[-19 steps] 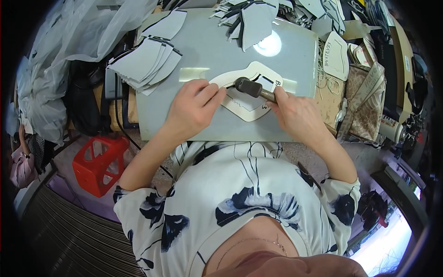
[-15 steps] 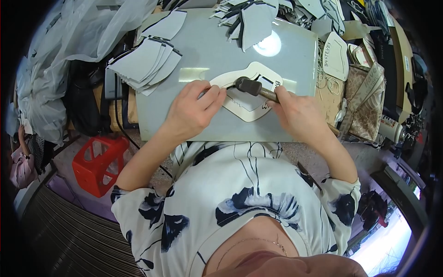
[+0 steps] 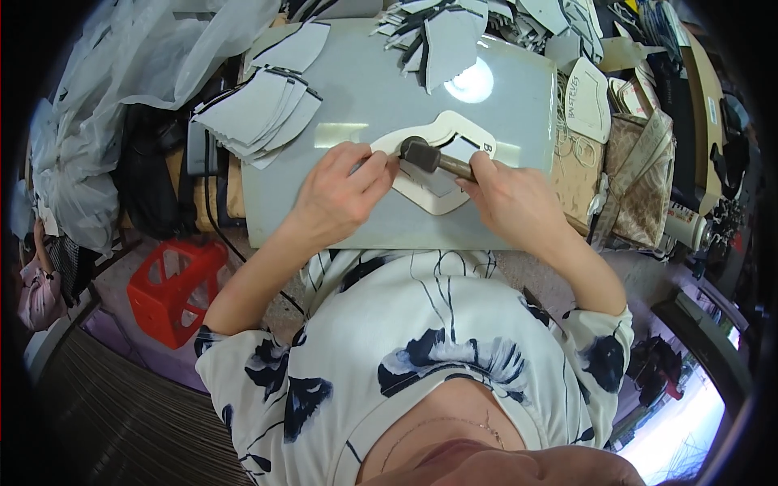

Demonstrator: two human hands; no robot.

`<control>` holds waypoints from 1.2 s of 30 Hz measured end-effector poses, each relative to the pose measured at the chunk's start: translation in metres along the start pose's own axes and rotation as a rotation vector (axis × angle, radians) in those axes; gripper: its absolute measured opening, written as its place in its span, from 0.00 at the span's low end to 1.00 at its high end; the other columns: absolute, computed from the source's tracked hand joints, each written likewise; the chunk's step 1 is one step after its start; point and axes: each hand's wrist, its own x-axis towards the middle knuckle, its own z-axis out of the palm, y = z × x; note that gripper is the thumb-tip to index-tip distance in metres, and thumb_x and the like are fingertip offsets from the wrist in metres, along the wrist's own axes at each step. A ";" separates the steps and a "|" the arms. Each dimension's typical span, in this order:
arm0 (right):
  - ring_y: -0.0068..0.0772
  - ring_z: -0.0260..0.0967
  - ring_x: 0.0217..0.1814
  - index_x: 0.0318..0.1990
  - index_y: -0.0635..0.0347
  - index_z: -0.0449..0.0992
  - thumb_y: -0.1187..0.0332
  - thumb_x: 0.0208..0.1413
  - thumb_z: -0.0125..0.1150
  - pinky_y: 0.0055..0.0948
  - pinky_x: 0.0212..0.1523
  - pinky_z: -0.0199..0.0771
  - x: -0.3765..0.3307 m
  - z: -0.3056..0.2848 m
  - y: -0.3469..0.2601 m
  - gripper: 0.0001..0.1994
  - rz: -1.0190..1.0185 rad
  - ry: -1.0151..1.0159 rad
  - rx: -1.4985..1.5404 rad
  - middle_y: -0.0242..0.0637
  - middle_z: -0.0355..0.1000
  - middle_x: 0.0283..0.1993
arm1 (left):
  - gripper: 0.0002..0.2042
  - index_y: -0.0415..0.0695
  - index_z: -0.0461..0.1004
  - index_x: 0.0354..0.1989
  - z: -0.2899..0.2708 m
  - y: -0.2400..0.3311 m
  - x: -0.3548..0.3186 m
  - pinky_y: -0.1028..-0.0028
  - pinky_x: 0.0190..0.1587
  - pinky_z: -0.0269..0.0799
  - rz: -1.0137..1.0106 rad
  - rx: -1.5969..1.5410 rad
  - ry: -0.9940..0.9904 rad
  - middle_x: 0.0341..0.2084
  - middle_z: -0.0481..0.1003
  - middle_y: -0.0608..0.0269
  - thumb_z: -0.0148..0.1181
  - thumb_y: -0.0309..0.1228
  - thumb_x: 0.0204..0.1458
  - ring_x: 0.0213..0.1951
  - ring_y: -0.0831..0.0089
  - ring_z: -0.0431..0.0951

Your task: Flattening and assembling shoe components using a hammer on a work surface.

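My right hand (image 3: pixel 515 198) is closed round the wooden handle of a small hammer (image 3: pixel 421 154). The dark hammer head is above the left part of a cream frame-shaped template (image 3: pixel 436 204) on the grey tabletop; whether it touches anything below cannot be told. Inside the template's opening shows a light grey piece (image 3: pixel 460 149) with a dark edge. My left hand (image 3: pixel 340 190) rests at the template's left side, close to the hammer head. Its thumb and fingers are pinched together, and what they hold is hidden.
Stacked grey-white cut pieces (image 3: pixel 255 113) with dark edges lie at the table's left, and another pile (image 3: pixel 450 44) at the back. Right of the grey tabletop (image 3: pixel 356 97) are a lettered cream template (image 3: pixel 587 101) and a patterned bundle (image 3: pixel 636 186). A red stool (image 3: pixel 166 279) stands on the floor at left.
The hammer has shifted left and slightly down, its head now nearer my left fingers. My right hand has moved left with it. My left hand stays in almost the same place.
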 end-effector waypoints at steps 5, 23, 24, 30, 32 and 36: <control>0.46 0.72 0.22 0.32 0.61 0.63 0.59 0.62 0.52 0.41 0.20 0.67 0.003 0.003 0.004 0.14 -0.018 -0.006 0.009 0.42 0.71 0.21 | 0.12 0.36 0.76 0.37 0.004 -0.002 -0.002 0.64 0.44 0.71 -0.025 -0.081 0.039 0.36 0.72 0.61 0.61 0.25 0.43 0.40 0.63 0.73; 0.51 0.70 0.22 0.36 0.61 0.64 0.62 0.59 0.58 0.44 0.22 0.66 0.005 0.004 0.023 0.12 -0.047 -0.109 0.037 0.43 0.68 0.19 | 0.12 0.40 0.74 0.33 0.001 -0.006 0.001 0.64 0.40 0.70 -0.285 -0.334 0.113 0.34 0.73 0.58 0.68 0.21 0.39 0.38 0.57 0.73; 0.49 0.70 0.21 0.35 0.60 0.64 0.60 0.60 0.56 0.43 0.21 0.66 0.001 -0.002 0.026 0.13 -0.013 -0.035 0.045 0.43 0.69 0.19 | 0.12 0.40 0.74 0.33 0.001 -0.006 -0.002 0.64 0.40 0.70 -0.285 -0.334 0.112 0.34 0.73 0.58 0.68 0.21 0.39 0.38 0.57 0.73; 0.49 0.69 0.19 0.34 0.61 0.63 0.60 0.61 0.56 0.43 0.21 0.66 -0.024 -0.001 0.042 0.14 0.065 0.152 0.055 0.43 0.68 0.17 | 0.12 0.43 0.75 0.36 0.001 -0.002 0.002 0.65 0.43 0.65 -0.327 -0.285 0.121 0.34 0.73 0.63 0.68 0.27 0.41 0.39 0.62 0.72; 0.54 0.70 0.23 0.40 0.62 0.67 0.62 0.61 0.54 0.47 0.24 0.67 -0.024 -0.005 0.040 0.11 0.186 -0.042 0.009 0.49 0.69 0.20 | 0.10 0.44 0.74 0.33 -0.002 0.003 0.010 0.65 0.41 0.62 -0.413 -0.270 0.052 0.31 0.71 0.63 0.68 0.28 0.42 0.37 0.63 0.71; 0.56 0.70 0.25 0.39 0.63 0.66 0.61 0.62 0.54 0.48 0.24 0.67 -0.019 -0.004 0.037 0.12 0.206 0.085 0.139 0.50 0.69 0.20 | 0.08 0.45 0.73 0.30 -0.009 0.010 0.020 0.65 0.40 0.62 -0.507 -0.251 -0.045 0.30 0.71 0.63 0.66 0.29 0.45 0.36 0.62 0.70</control>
